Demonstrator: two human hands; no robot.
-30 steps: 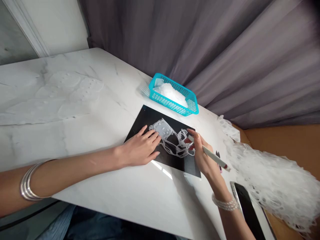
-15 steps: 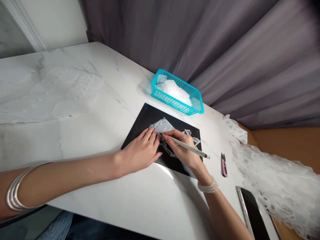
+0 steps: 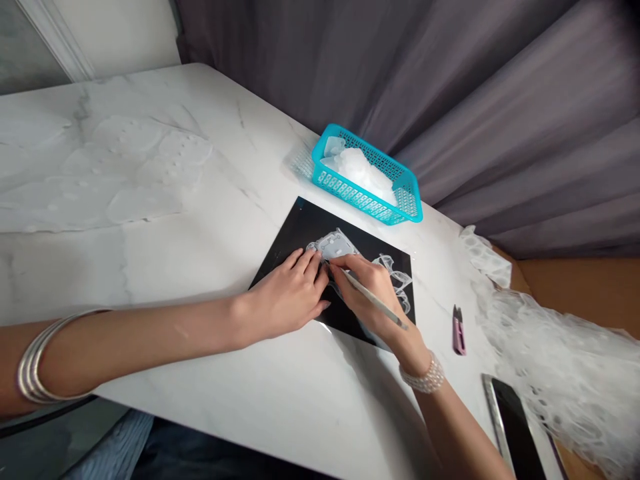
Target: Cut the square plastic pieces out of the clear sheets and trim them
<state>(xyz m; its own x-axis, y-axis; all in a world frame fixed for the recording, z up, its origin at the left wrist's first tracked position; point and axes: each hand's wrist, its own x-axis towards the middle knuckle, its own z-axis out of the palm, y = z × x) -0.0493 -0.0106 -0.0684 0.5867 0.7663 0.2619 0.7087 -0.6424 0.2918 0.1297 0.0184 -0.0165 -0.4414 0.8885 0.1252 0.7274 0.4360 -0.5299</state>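
On a black board [image 3: 280, 248] lies a sheer white embroidered piece [image 3: 334, 245] with loose openwork strips [image 3: 400, 279] trailing to its right. My left hand [image 3: 295, 290] lies flat, its fingertips pressing the near left edge of the piece against the board. Pinched in my right hand [image 3: 373, 287] is a slim, pale pen-shaped tool [image 3: 375, 301]. Its tip points down-left at the piece, close beside my left fingertips. Fingers hide the tip, so I cannot tell exactly what it touches.
A blue basket [image 3: 367, 200] of white pieces stands behind the board. Pink thread snips [image 3: 459, 332] and a phone [image 3: 517, 427] lie on the right. A heap of white mesh scraps [image 3: 565, 367] spreads past them. Flat sheer pieces [image 3: 115, 173] cover the table's left.
My right hand has brought the pen-shaped tool leftward from the loose strips to beside my left fingertips, uncovering the snips. My left hand stays pressed on the piece. The view has shifted slightly.
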